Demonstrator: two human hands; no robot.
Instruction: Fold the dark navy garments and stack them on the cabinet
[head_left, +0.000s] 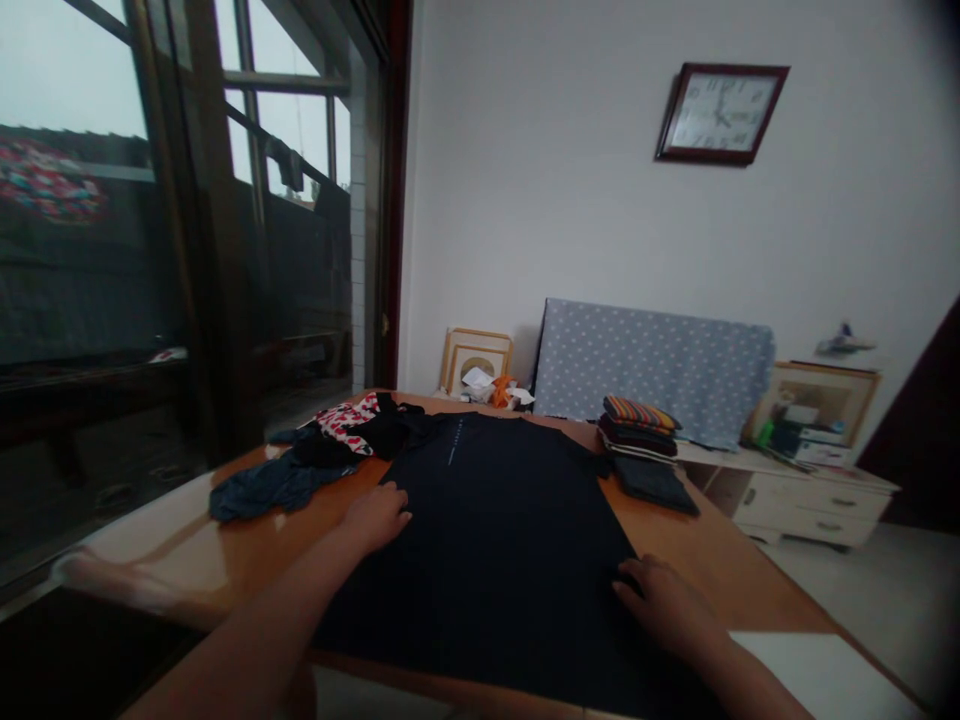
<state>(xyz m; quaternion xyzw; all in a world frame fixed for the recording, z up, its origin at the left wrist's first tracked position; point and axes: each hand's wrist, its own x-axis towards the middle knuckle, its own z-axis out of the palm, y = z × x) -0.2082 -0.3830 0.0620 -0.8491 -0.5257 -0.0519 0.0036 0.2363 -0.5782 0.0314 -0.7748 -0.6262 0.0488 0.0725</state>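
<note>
A dark navy T-shirt (495, 540) lies spread out on the wooden table (735, 570), its collar end away from me and a line of small pale print on its upper left. At its left edge is my left hand (379, 518), fingers curled in and closed on the cloth. Lower down, my right hand (664, 598) has its thumb and fingers bent around the right edge of the shirt. The fingertips of both hands partly blend into the dark fabric.
Rumpled clothes (289, 480) lie at the table's left, with a red-and-white patterned piece (349, 422). A folded clothes stack (641, 445) stands at the far right. A white sheet (817, 665) is near the right corner. Beyond are a white cabinet (814, 510) and glass doors (285, 250).
</note>
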